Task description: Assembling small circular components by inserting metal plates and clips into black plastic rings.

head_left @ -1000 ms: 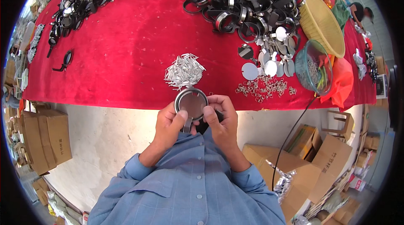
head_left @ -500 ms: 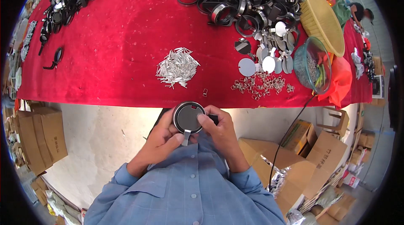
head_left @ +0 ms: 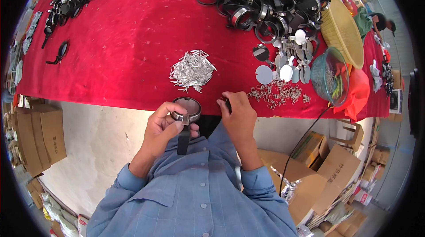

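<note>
My left hand (head_left: 160, 126) grips a cup lid (head_left: 188, 103) with a shiny metal rim, a grey disc face and a black strap-like handle pointing down toward my shirt. The lid is tilted, just off the table's near edge. My right hand (head_left: 239, 113) is at that edge, thumb and fingers curled toward each other around something dark and small that I cannot make out. Left of it on the table is a pile of thin silver pins (head_left: 193, 71). Many small wire clips (head_left: 280, 94) are spread to its right, below flat round metal discs (head_left: 264, 75).
A heap of black and metal lid rings (head_left: 261, 2) covers the back right of the red cloth (head_left: 110, 60). More lids (head_left: 73, 0) lie at the far left. A glass bowl (head_left: 325, 77) and yellow basket (head_left: 343, 33) stand at right. Cardboard boxes (head_left: 42, 135) are on the floor.
The lid has turned and tilted in my left hand, its handle now toward me. My right hand let go of it and moved up right to the table edge, where a loose clip lay.
</note>
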Available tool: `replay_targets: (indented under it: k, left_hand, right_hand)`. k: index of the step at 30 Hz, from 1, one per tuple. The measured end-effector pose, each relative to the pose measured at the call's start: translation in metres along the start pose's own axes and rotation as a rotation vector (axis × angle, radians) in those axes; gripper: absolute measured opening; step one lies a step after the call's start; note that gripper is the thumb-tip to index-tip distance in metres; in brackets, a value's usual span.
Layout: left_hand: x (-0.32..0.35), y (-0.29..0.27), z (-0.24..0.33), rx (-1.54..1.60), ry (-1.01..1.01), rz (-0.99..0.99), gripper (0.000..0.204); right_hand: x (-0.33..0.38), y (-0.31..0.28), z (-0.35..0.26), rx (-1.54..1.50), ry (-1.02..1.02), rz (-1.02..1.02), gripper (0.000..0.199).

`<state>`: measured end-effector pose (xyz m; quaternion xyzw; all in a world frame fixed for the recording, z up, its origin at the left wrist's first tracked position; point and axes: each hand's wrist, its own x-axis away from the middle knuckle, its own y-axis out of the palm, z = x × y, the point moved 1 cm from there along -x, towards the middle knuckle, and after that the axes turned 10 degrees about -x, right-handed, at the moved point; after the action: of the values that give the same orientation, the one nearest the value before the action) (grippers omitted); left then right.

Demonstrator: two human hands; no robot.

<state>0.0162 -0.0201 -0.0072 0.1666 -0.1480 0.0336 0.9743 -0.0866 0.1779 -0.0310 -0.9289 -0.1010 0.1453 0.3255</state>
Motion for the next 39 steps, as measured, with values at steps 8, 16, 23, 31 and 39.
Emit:
replay_targets:
  k: [8,16,23,31,39]
  left_hand:
    - [-0.006,0.003,0.001,0.095,-0.013,0.071,0.021]
    - [-0.01,0.008,0.006,0.094,-0.058,0.066,0.019]
    - [-0.006,0.009,0.004,0.074,-0.033,0.056,0.018]
    - [-0.005,0.002,0.001,0.093,-0.022,0.048,0.021]
    - [0.003,-0.004,0.014,0.235,-0.094,0.084,0.023]
  right_hand:
    - [-0.003,-0.015,-0.036,-0.358,-0.05,-0.019,0.01]
    - [0.007,-0.022,-0.079,-0.432,-0.283,-0.038,0.02]
    - [0.009,-0.013,-0.076,-0.436,-0.231,-0.059,0.018]
    - [0.002,-0.014,-0.078,-0.443,-0.221,-0.142,0.018]
    - [-0.024,0.004,-0.043,-0.233,-0.107,-0.073,0.012]
